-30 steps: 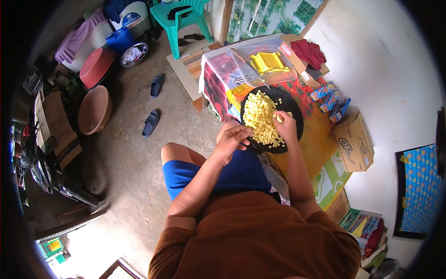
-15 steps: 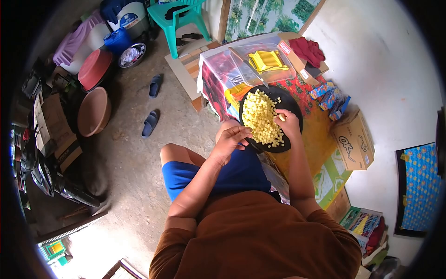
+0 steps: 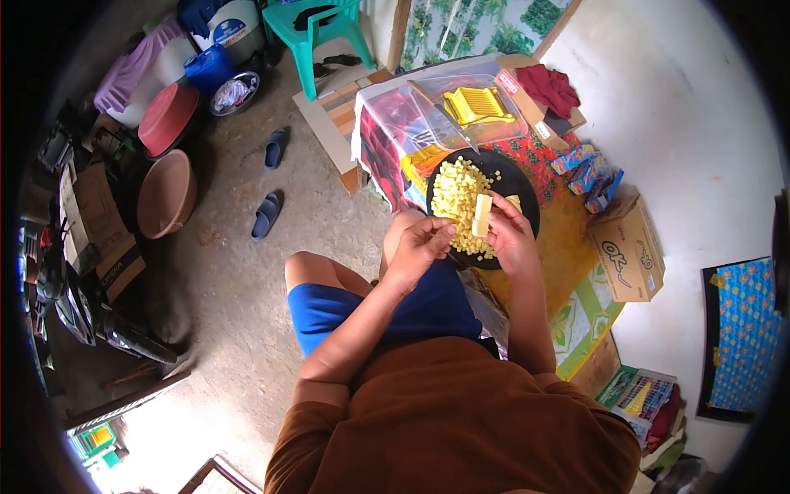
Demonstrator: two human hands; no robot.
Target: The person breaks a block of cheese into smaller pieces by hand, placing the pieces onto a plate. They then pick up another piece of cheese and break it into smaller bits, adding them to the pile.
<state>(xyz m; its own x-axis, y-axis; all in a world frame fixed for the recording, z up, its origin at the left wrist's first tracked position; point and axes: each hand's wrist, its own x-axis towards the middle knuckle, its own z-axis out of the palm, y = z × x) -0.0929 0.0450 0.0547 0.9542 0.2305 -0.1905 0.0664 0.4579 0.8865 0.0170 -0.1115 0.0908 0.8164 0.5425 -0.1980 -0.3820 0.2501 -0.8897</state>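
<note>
Between the fingers of my right hand point(image 3: 513, 234) is a pale yellow rectangular block point(image 3: 481, 216) that looks like cheese, held upright over a round black tray point(image 3: 527, 177). A heap of small yellow cubes point(image 3: 457, 188) covers the tray's left part, and some loose cubes lie toward its edge. Beside my right fingertips a flat yellow piece point(image 3: 514, 201) rests on the tray. My left hand point(image 3: 421, 249) is closed in a pinch at the heap's near-left side; whether anything is between its fingertips I cannot make out.
Behind the tray, a knife point(image 3: 448, 119) and a yellow slotted slicer point(image 3: 476, 106) lie on a clear plastic container point(image 3: 411, 103). Blue packets point(image 3: 588, 174) and a cardboard box point(image 3: 625, 251) stand along the right wall. Slippers point(image 3: 266, 216), basins point(image 3: 167, 193) and a green chair point(image 3: 317, 37) are on the floor leftward.
My right hand has lifted slightly and turned, and the yellow block now shows in it. A flat yellow piece has come into view on the tray. My left hand has shifted slightly right.
</note>
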